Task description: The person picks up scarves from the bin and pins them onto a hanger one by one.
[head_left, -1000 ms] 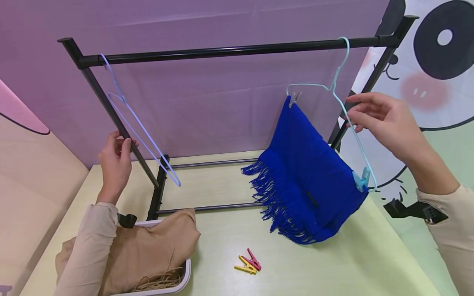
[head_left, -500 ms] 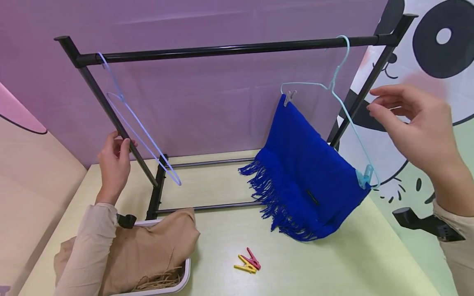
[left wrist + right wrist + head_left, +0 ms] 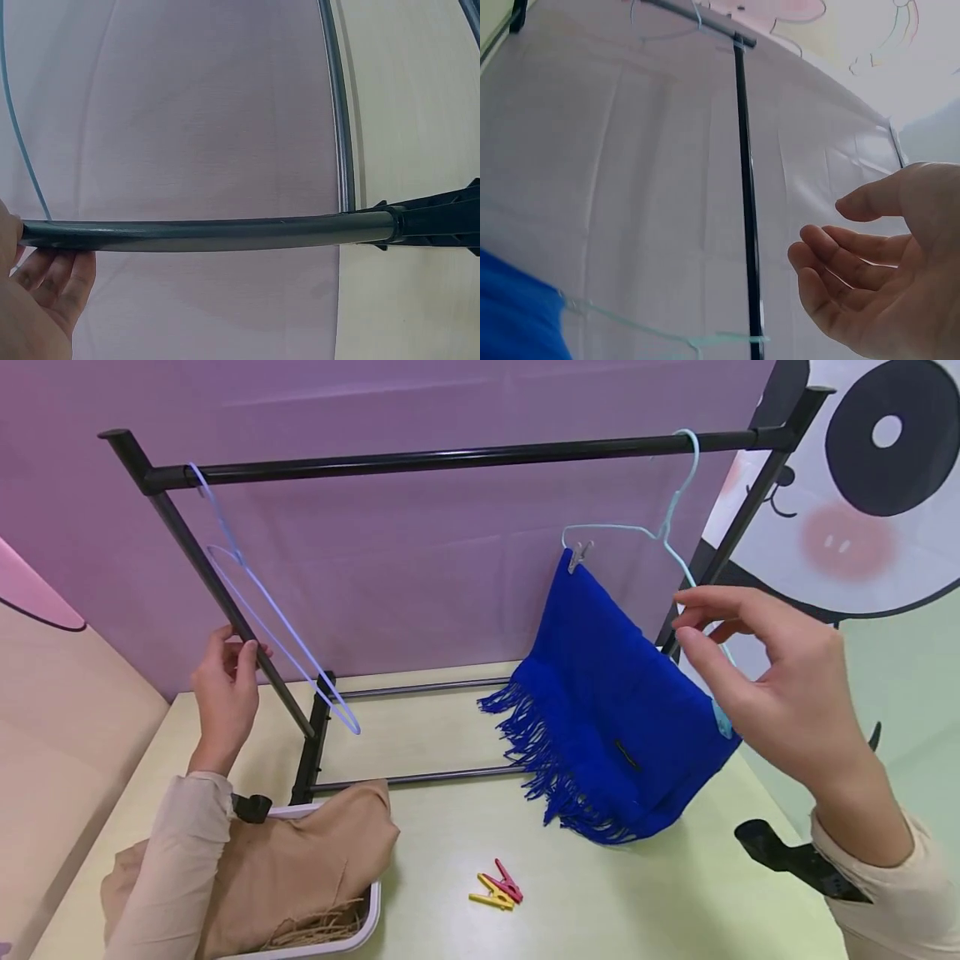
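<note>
My left hand [image 3: 227, 697] grips the left post [image 3: 202, 560] of a black clothes rack, and in the left wrist view its fingers [image 3: 71, 285] lie under that tube. A blue fringed scarf [image 3: 607, 718] hangs from a light blue hanger [image 3: 663, 533] on the rack's bar. One grey clothespin [image 3: 577, 558] and one light blue clothespin [image 3: 722, 720] pin it there. In front of the hanger's right arm is my right hand [image 3: 780, 685], overlapping it in the head view. Its fingers are loosely bent, with nothing between them in the right wrist view.
A purple hanger [image 3: 270, 602] hangs at the bar's [image 3: 450, 462] left end. At front left, a white basket [image 3: 372, 914] holds brown cloth [image 3: 315, 852]. Yellow [image 3: 491, 895] and red [image 3: 507, 881] clothespins lie on the table [image 3: 585, 910]. A purple curtain [image 3: 420, 568] hangs behind.
My right hand has swung right, away from the hanger, then back left and lower in front of it. My left hand has kept its grip on the post.
</note>
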### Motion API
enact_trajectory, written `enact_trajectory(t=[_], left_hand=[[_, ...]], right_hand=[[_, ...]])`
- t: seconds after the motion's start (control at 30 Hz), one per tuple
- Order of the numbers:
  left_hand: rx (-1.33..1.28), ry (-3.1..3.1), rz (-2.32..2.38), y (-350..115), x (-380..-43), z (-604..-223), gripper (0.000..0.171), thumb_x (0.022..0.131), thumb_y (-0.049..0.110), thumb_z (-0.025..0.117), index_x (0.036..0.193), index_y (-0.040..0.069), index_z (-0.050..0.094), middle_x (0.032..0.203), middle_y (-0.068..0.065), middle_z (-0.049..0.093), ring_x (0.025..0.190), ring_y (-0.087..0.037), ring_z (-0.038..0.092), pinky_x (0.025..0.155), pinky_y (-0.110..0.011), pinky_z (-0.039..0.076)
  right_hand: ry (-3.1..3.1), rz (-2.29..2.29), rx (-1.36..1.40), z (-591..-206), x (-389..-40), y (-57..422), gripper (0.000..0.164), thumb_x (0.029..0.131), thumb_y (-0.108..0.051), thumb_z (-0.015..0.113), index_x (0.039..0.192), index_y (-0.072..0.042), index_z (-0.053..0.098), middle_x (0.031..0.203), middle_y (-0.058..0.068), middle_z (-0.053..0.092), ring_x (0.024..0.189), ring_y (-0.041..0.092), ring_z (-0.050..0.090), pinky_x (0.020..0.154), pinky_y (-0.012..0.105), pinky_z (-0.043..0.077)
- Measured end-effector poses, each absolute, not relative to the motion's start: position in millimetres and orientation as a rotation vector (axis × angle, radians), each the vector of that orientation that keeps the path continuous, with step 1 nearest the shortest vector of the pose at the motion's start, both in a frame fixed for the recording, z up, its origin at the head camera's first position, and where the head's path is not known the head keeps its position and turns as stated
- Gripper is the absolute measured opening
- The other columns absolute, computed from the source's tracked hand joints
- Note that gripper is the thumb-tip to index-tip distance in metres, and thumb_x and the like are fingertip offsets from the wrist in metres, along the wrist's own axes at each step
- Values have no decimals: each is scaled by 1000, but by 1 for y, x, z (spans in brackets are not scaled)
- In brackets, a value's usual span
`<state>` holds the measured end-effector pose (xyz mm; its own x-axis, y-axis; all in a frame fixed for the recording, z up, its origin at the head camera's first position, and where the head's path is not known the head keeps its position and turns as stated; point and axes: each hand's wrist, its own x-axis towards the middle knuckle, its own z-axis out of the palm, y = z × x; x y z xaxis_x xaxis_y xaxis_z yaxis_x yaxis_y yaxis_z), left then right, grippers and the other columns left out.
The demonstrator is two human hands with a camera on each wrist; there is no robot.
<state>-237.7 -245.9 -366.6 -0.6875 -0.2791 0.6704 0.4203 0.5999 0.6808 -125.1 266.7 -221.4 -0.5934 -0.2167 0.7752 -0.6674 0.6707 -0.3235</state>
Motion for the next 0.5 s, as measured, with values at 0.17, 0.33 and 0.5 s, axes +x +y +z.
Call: enact_trajectory(t=[0.17, 0.33, 0.5], left_hand=[[-112, -2042, -1135, -248, -237, -365, 28, 103, 13, 53, 126, -4, 56, 98, -19, 71, 81, 5, 63, 76, -8, 47], [-144, -2034, -1160, -248, -237, -363, 28, 102, 12, 56, 125, -4, 57, 98, -22, 71, 79, 4, 64, 76, -9, 48], [-145, -2022, -1171, -247, -237, -365, 27, 101, 10, 56, 125, -4, 58, 97, -22, 71, 78, 4, 64, 77, -9, 48]], right_hand=[[-2153, 863, 788, -233, -129, 249, 39, 82, 15, 69, 119, 1, 68, 98, 9, 71, 93, -2, 57, 84, 15, 42], [-2190, 934, 850, -245, -136, 225, 37, 87, 9, 69, 122, -3, 67, 101, 4, 71, 93, 4, 58, 79, 15, 44], [-2258, 1052, 897, -259, -146, 192, 31, 93, -2, 67, 124, -8, 67, 104, -1, 70, 93, 8, 59, 78, 19, 47]])
